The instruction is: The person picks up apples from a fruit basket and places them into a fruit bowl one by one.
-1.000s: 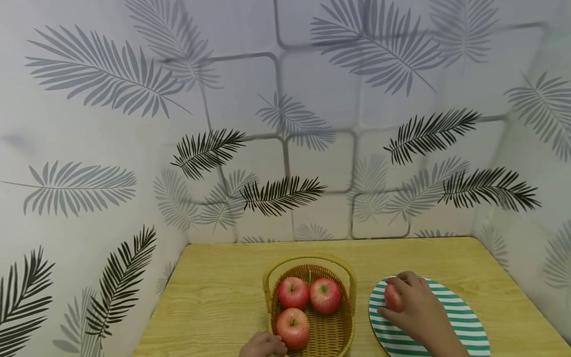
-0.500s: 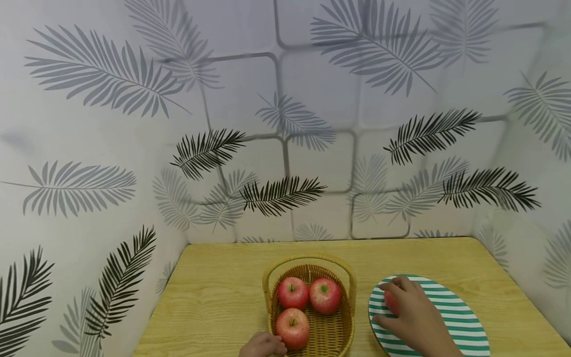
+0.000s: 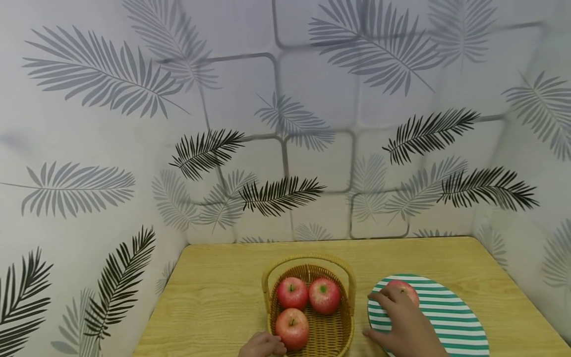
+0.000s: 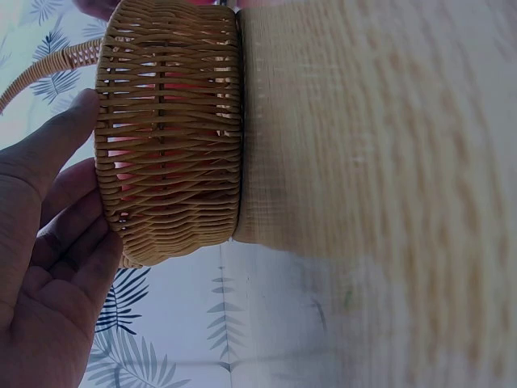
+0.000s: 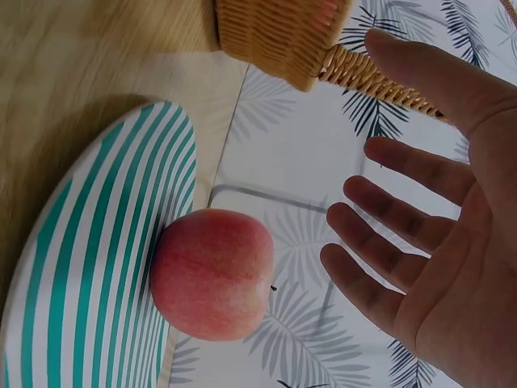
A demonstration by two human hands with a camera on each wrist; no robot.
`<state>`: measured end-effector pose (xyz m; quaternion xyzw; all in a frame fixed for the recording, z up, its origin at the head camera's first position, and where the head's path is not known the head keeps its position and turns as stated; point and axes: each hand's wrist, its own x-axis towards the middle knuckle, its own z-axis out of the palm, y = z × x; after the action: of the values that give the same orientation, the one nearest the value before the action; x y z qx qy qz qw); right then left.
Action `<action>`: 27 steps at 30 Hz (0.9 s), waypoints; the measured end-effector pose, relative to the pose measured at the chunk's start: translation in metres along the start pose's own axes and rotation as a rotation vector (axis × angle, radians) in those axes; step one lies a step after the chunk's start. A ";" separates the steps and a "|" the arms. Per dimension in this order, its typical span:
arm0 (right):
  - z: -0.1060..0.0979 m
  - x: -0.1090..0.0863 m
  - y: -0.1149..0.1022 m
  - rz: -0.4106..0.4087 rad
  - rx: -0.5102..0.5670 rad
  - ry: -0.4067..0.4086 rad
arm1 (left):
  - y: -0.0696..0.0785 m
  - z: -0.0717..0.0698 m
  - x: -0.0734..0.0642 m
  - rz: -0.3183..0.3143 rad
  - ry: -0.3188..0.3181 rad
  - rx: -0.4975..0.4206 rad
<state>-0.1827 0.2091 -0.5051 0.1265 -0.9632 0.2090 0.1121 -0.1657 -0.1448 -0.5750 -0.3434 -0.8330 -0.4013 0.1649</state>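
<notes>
In the head view my left hand (image 3: 263, 345) is at the near left rim of a wicker basket (image 3: 330, 337). The left wrist view shows its thumb at the rim and its fingers curled over the edge, gripping the basket. Three red apples (image 3: 292, 328) lie inside. At the right, another red apple (image 5: 212, 275) sits on a flat board (image 3: 455, 312) with green and white stripes. My right hand (image 3: 406, 325) hovers over the board's near left part, fingers spread and holding nothing. In the right wrist view a gap separates its fingertips from the apple.
The basket's arched handle (image 3: 310, 257) rises over its far side. Basket and board stand side by side on a light wooden table (image 3: 214, 292). Leaf-patterned walls (image 3: 312, 163) enclose the table at the back and sides.
My right hand has let go of the apple on the striped board and drawn back toward the near side, its fingers opening. My left hand and the basket have stayed in place.
</notes>
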 end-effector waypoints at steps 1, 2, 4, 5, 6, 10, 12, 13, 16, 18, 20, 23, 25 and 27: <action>0.000 -0.001 -0.002 0.012 0.006 -0.020 | 0.000 0.000 0.000 0.002 0.000 -0.001; 0.000 -0.001 -0.003 0.018 0.012 -0.036 | -0.001 0.000 0.000 0.009 0.002 0.004; 0.001 -0.003 -0.005 0.014 0.021 -0.043 | -0.002 0.000 0.000 0.020 -0.003 0.015; 0.002 -0.003 -0.005 0.009 0.012 -0.041 | -0.003 0.000 0.000 0.029 -0.006 0.022; 0.003 -0.004 -0.005 -0.007 0.005 -0.030 | -0.003 0.000 0.000 0.036 -0.006 0.026; 0.007 -0.006 -0.004 -0.055 -0.014 -0.019 | -0.003 0.000 0.000 0.039 -0.007 0.024; 0.008 -0.007 -0.006 -0.055 -0.014 -0.040 | -0.001 0.000 -0.001 0.029 -0.001 0.014; 0.008 -0.007 -0.006 -0.056 -0.007 -0.053 | -0.001 0.000 -0.001 0.023 0.000 0.011; 0.008 -0.007 -0.009 -0.056 -0.001 -0.084 | 0.001 0.000 -0.001 0.015 0.007 0.009; 0.009 -0.008 -0.010 -0.063 0.003 -0.085 | 0.001 -0.001 0.000 0.025 0.007 0.017; 0.011 -0.009 -0.010 -0.069 0.005 -0.074 | 0.002 -0.002 0.000 0.036 0.004 0.024; 0.012 -0.009 -0.009 -0.135 0.033 -0.038 | 0.003 -0.003 0.001 0.038 -0.001 0.025; 0.012 -0.009 -0.009 -0.170 0.047 -0.028 | 0.004 -0.003 0.001 0.032 0.006 0.022; 0.010 -0.008 -0.010 -0.169 0.094 -0.088 | 0.005 -0.002 0.001 0.028 0.019 0.021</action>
<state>-0.1740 0.1976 -0.5122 0.2215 -0.9421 0.2382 0.0810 -0.1627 -0.1434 -0.5706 -0.3496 -0.8305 -0.3935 0.1819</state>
